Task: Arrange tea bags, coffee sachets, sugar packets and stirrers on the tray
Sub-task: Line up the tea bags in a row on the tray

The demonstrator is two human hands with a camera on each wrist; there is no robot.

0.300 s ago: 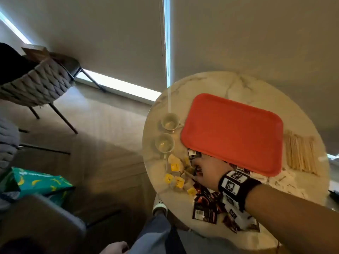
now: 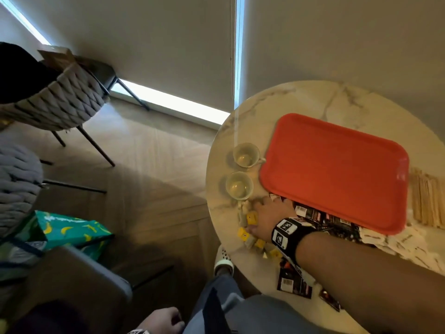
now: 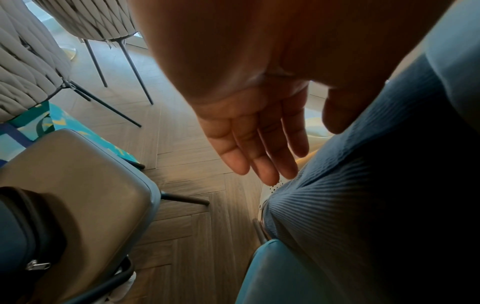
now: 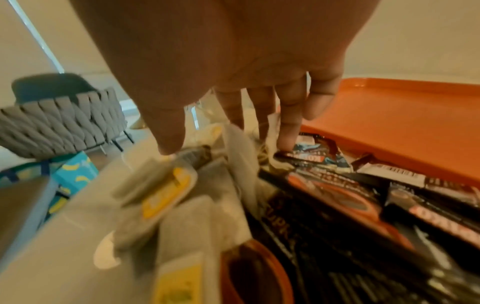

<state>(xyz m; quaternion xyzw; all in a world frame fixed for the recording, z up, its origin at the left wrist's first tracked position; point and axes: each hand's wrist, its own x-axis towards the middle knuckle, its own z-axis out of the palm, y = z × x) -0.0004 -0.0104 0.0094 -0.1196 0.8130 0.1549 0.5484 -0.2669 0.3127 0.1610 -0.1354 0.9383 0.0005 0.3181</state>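
Nearest, the left hand (image 3: 249,115) is seen hanging beside a ribbed blue trouser leg (image 3: 376,195), its fingers (image 3: 233,152) straight and relaxed, nothing held. On the round marble-patterned tabletop (image 2: 313,100), glossy dark coffee sachets (image 2: 292,283) are strewn along the near edge; barcodes are visible on them, but the lettering is too blurred to be read. Just left of them, paper tea bags (image 4: 166,185) with yellow tags are heaped. The right hand (image 2: 269,218), banded at the wrist with black-and-white square markers, is lowered onto this heap; in the right wrist view its fingers (image 4: 288,123) are spread and pointed down, one tip touching a sachet, the thumb touching a tea bag, and nothing is seen gripped. White sugar packets (image 2: 395,242) are scattered at the right, near the pale wooden stirrers (image 2: 426,201) laid side by side. The smooth orange tray (image 2: 334,169), rectangular with rounded corners, is set beyond, partly over the sachets. Two glass cups (image 2: 240,186) are stood left of it.
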